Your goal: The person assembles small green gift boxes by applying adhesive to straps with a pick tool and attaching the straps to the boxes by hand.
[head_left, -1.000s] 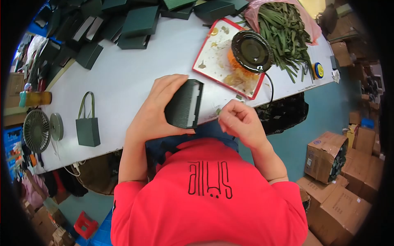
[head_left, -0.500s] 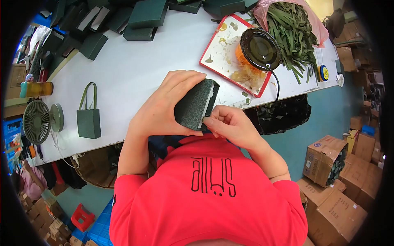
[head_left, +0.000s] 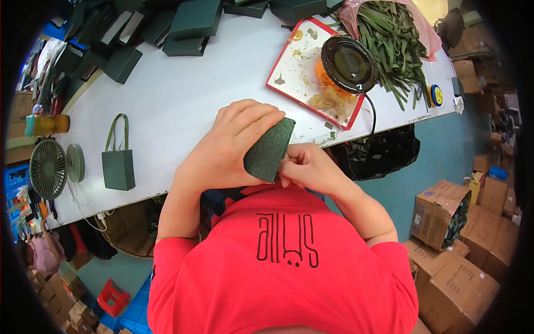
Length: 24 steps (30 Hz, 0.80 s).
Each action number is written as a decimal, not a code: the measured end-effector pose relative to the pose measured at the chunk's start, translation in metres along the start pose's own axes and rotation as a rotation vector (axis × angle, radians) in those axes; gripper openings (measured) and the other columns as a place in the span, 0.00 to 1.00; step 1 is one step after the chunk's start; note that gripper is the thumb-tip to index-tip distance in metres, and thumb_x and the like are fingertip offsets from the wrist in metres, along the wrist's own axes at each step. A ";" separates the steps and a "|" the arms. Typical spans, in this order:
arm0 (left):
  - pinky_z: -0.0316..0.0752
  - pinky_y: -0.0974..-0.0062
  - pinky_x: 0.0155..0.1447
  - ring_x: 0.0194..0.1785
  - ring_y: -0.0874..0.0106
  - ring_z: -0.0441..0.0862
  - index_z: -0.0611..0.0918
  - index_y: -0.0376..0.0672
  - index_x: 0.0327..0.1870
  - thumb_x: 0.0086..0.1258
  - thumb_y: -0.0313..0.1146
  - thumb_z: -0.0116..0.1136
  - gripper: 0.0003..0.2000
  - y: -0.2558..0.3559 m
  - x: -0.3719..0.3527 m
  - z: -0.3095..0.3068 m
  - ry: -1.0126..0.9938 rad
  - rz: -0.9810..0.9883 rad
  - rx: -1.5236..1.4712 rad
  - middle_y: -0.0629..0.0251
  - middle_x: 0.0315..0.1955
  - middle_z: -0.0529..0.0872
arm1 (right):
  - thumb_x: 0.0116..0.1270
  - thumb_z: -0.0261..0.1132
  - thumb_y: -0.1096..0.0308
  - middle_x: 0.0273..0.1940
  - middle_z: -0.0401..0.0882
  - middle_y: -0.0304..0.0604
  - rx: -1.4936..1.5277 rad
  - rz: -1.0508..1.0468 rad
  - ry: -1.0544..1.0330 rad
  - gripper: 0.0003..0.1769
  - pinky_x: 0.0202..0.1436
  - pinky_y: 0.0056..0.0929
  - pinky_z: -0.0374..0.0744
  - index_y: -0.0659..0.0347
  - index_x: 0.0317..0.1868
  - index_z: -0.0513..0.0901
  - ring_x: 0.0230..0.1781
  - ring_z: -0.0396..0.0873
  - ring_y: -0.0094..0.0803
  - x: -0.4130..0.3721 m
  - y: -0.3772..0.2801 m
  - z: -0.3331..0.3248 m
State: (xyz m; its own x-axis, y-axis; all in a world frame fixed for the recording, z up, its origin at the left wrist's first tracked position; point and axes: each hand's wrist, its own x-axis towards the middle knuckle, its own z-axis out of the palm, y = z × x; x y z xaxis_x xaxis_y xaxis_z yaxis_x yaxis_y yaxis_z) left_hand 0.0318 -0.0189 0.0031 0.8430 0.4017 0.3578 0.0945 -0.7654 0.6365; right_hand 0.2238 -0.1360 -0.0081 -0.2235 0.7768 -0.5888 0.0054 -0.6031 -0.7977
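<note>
My left hand (head_left: 225, 146) is wrapped over a small dark green box (head_left: 271, 150) with a crackled, leather-like surface, held tilted just off the table's front edge. At the box's right side, my right hand (head_left: 311, 167) is closed, its thumb and fingertips pinched together against the edge. Whatever sits between those fingertips is hidden by the box and the fingers. To the left, a finished-looking green box with a ribbon handle (head_left: 118, 168) stands on the white table (head_left: 167, 94).
More dark green boxes (head_left: 194, 19) are heaped along the table's back. A round black-rimmed pot (head_left: 349, 64) with a cord stands on a red-edged tray (head_left: 289, 75), near green ribbon strips (head_left: 389, 44). A fan (head_left: 49, 168) is at the left; a black bag (head_left: 378, 156) hangs below the table.
The green box has turned in my left hand, so its open side with the white inner edge no longer shows. My right fingertips have moved further behind the box's edge.
</note>
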 end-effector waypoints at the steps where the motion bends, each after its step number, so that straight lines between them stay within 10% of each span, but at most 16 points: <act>1: 0.69 0.56 0.67 0.64 0.52 0.72 0.76 0.39 0.64 0.40 0.35 0.80 0.42 0.000 0.000 0.000 0.002 -0.004 0.020 0.56 0.60 0.77 | 0.73 0.64 0.64 0.29 0.84 0.37 0.004 0.030 -0.027 0.13 0.32 0.19 0.75 0.65 0.33 0.81 0.28 0.79 0.17 0.000 -0.003 -0.002; 10: 0.68 0.56 0.69 0.65 0.51 0.71 0.73 0.39 0.66 0.36 0.37 0.83 0.48 -0.006 -0.002 -0.007 0.098 -0.068 -0.016 0.56 0.62 0.76 | 0.76 0.61 0.72 0.45 0.86 0.43 0.370 -0.817 0.754 0.07 0.32 0.20 0.75 0.67 0.46 0.83 0.31 0.79 0.20 0.005 0.033 -0.015; 13: 0.68 0.56 0.69 0.66 0.51 0.71 0.73 0.38 0.66 0.36 0.36 0.83 0.48 -0.006 -0.002 -0.006 0.124 -0.098 0.019 0.55 0.62 0.76 | 0.72 0.63 0.76 0.41 0.86 0.42 0.221 -0.792 0.378 0.04 0.30 0.21 0.74 0.67 0.42 0.84 0.27 0.77 0.19 -0.021 0.030 -0.004; 15: 0.68 0.56 0.69 0.66 0.51 0.72 0.73 0.38 0.66 0.36 0.35 0.83 0.47 -0.004 -0.001 -0.006 0.119 -0.084 0.020 0.56 0.62 0.76 | 0.66 0.68 0.77 0.32 0.84 0.43 -0.278 -0.825 0.560 0.03 0.27 0.22 0.71 0.67 0.33 0.83 0.22 0.73 0.22 -0.016 0.015 0.005; 24: 0.68 0.57 0.67 0.65 0.54 0.72 0.75 0.39 0.65 0.39 0.33 0.79 0.43 0.007 0.005 -0.001 0.093 -0.041 0.073 0.59 0.61 0.77 | 0.68 0.67 0.68 0.23 0.80 0.44 -0.325 -0.276 0.381 0.10 0.27 0.27 0.72 0.69 0.33 0.82 0.23 0.74 0.24 -0.005 -0.014 0.009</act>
State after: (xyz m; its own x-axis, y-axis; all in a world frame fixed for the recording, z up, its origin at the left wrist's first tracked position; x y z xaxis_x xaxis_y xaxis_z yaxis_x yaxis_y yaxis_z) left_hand 0.0360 -0.0217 0.0097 0.7850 0.4761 0.3964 0.1697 -0.7806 0.6016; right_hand 0.2163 -0.1335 0.0075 0.1077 0.9446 -0.3101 0.3097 -0.3283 -0.8924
